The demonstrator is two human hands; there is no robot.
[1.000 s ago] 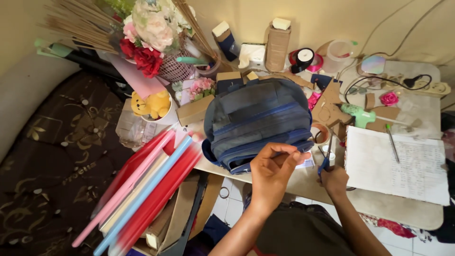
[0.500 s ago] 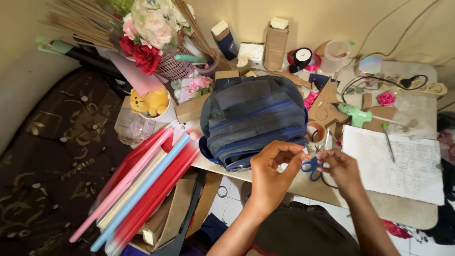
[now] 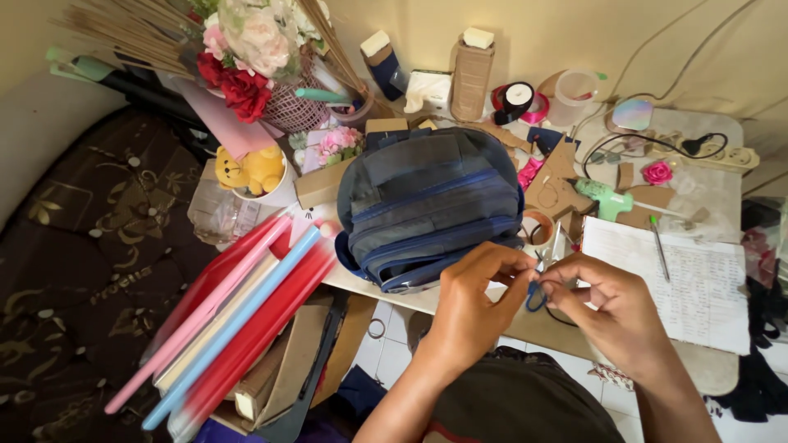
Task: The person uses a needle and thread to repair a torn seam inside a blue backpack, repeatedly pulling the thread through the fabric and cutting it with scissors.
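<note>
My left hand (image 3: 472, 308) and my right hand (image 3: 616, 316) meet in front of me at the table's near edge. The right hand grips small blue-handled scissors (image 3: 538, 295), whose metal blades point up between the two hands. Thumb and forefinger of the left hand are pinched on a small piece right against the scissors; it is too small to tell what it is. A grey-blue backpack (image 3: 435, 205) lies on the table just beyond the left hand.
An open written notebook (image 3: 673, 283) with a green pen (image 3: 657, 238) lies right of my hands. Behind it are a green glue gun (image 3: 607, 197), cardboard pieces (image 3: 566, 172), tape rolls (image 3: 517, 98) and a power strip (image 3: 730, 152). Rolled coloured paper (image 3: 238, 320), a yellow teddy (image 3: 250, 168) and a flower bouquet (image 3: 246, 57) stand left.
The right hand has brought the scissors left from beside the notebook. Both hands have closed together over the table edge.
</note>
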